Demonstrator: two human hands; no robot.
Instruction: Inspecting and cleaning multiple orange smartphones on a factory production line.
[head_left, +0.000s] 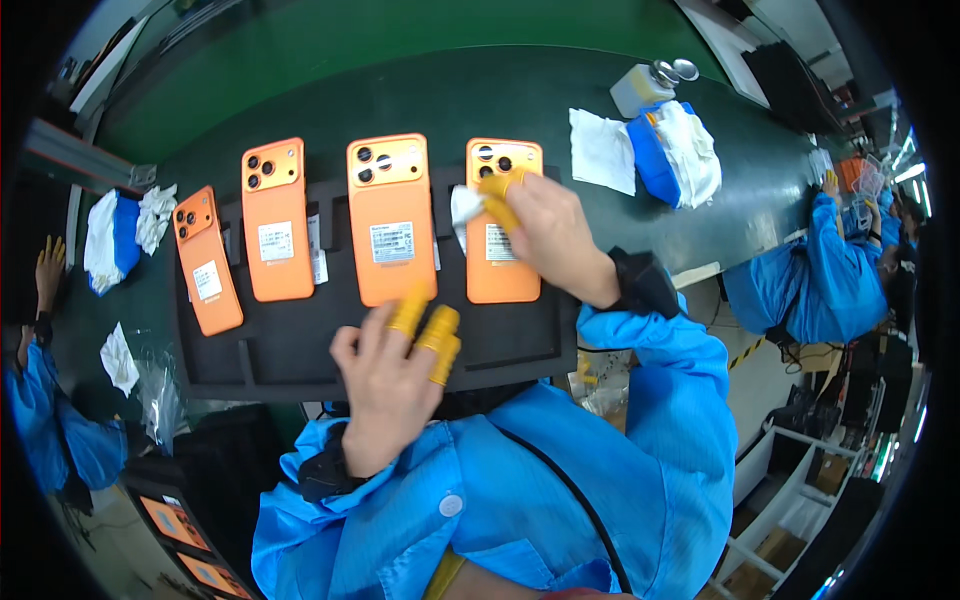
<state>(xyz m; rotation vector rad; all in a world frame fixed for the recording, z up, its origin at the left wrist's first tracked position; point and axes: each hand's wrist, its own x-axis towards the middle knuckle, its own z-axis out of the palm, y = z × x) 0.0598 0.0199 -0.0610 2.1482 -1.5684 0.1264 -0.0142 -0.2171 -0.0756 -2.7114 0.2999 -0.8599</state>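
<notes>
Orange phones lie back side up in a row on a black foam tray (pixel 300 372), each with a white label. My right hand (pixel 560 235) pinches a folded white wipe (pixel 463 207) over the rightmost phone (pixel 503 283), just below its camera bump. Yellow finger cots cover several fingertips. My left hand (pixel 388 385) holds nothing; its fingers are apart, with the tips by the lower edge of the third phone (pixel 388 205). Farther left lie the second phone (pixel 280 280) and a tilted leftmost phone (pixel 215 310).
Beyond the tray's right end are a flat white wipe (pixel 602 150), a blue holder (pixel 652 165) of white wipes and a pump bottle (pixel 638 92). Another blue holder (pixel 128 235), a crumpled wipe (pixel 118 360) and clear plastic (pixel 160 400) lie left. People in blue work at both sides.
</notes>
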